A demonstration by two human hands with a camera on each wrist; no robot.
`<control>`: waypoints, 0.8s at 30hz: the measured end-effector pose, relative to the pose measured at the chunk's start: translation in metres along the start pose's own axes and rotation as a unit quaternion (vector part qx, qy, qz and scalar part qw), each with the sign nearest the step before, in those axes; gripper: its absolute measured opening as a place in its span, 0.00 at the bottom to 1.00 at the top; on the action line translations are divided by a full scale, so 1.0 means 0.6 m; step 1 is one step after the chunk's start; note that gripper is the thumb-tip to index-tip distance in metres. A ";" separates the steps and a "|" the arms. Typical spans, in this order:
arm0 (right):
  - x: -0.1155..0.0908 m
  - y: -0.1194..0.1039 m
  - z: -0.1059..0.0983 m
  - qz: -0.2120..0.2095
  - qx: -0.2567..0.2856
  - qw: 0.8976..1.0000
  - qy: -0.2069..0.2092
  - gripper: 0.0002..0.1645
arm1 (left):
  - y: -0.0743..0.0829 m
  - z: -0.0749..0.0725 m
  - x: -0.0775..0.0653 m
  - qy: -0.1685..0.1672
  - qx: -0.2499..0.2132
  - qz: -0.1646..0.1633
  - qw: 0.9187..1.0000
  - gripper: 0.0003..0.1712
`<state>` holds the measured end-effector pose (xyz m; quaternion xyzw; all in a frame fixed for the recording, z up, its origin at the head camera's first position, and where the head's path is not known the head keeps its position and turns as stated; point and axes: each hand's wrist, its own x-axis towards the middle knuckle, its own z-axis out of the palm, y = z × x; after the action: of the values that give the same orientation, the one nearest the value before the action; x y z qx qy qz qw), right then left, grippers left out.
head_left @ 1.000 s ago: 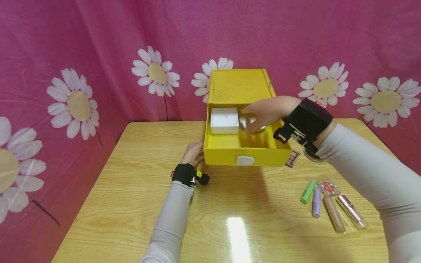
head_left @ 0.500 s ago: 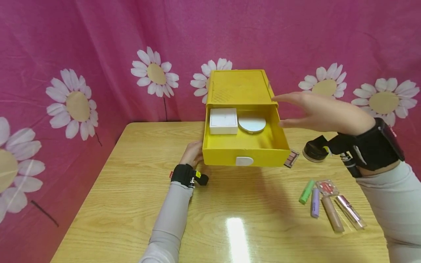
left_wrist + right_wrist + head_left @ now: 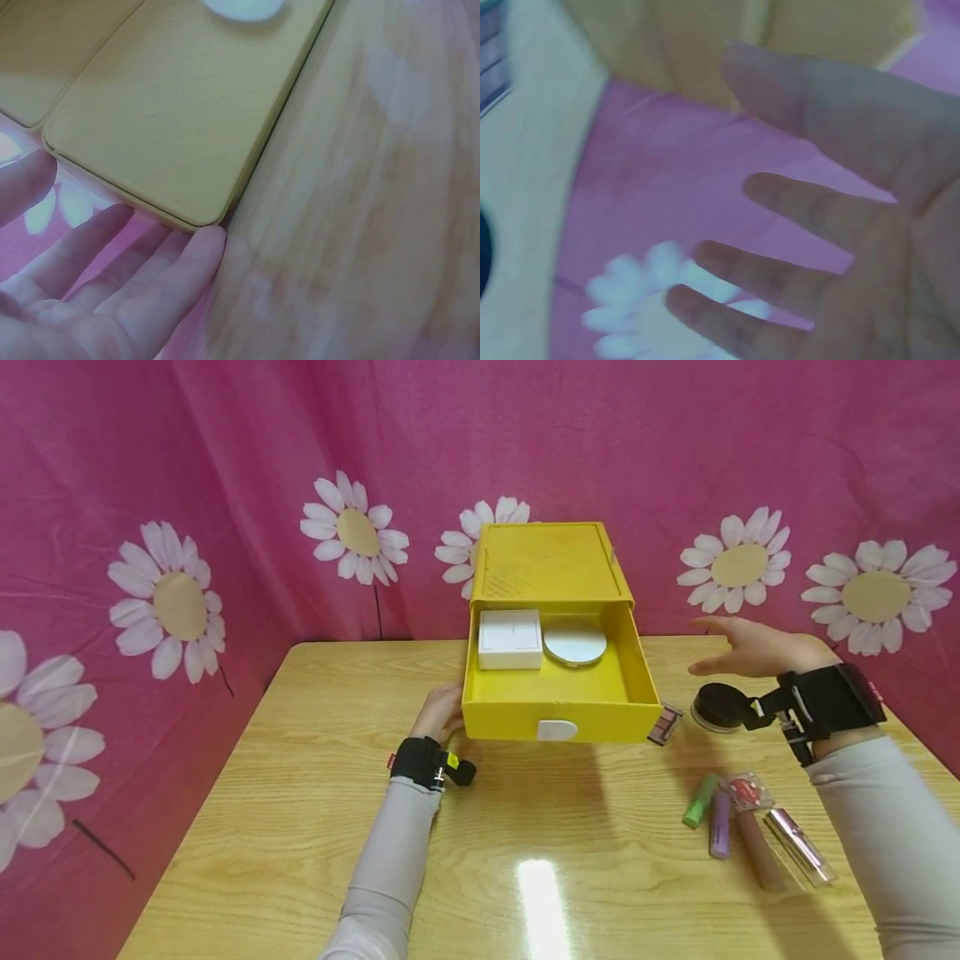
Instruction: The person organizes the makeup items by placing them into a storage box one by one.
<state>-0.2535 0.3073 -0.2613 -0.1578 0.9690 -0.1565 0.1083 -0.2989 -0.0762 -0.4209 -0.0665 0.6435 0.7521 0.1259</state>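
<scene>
A yellow drawer box [image 3: 487, 722] stands at the back of the table with its drawer pulled out. In the drawer lie a white box [image 3: 510, 640] and, to its right, a round silvery compact [image 3: 576, 642]. My left hand [image 3: 437, 713] rests against the drawer's left side; the left wrist view shows its fingers [image 3: 161, 296] extended along the yellow edge. To the right of the box, my right hand [image 3: 761, 648] hovers with nothing in it, fingers and thumb spread. Just below it in the head view sits a black-lidded round jar [image 3: 718, 705].
An eyeshadow palette [image 3: 664, 724] lies by the drawer's front right corner. Closer on the right are a green tube [image 3: 701, 800], a purple tube [image 3: 720, 827], a brown tube [image 3: 761, 852], a pink metallic tube [image 3: 798, 845] and a clear compact with red [image 3: 747, 792].
My right hand has left the compact in the drawer, drawn back to the right past the box and come lower, over the jar. The left hand stays against the drawer.
</scene>
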 end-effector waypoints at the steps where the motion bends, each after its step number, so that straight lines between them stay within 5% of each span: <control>1: 0.004 0.013 0.006 0.010 0.002 1.000 0.000 0.48 | 0.000 0.000 0.000 0.000 -0.002 0.000 1.000 0.23; 12: 0.021 0.113 0.074 0.065 -0.005 0.998 -0.023 0.54 | 0.000 0.001 -0.002 -0.002 -0.003 -0.008 1.000 0.23; 24: 0.029 0.163 0.119 0.082 0.015 0.996 -0.033 0.58 | -0.001 0.001 0.002 0.007 0.003 -0.005 1.000 0.22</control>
<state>-0.2776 0.3706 -0.3631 -0.0818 0.9719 -0.1564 0.1555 -0.2998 -0.0754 -0.4219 -0.0747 0.6460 0.7492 0.1254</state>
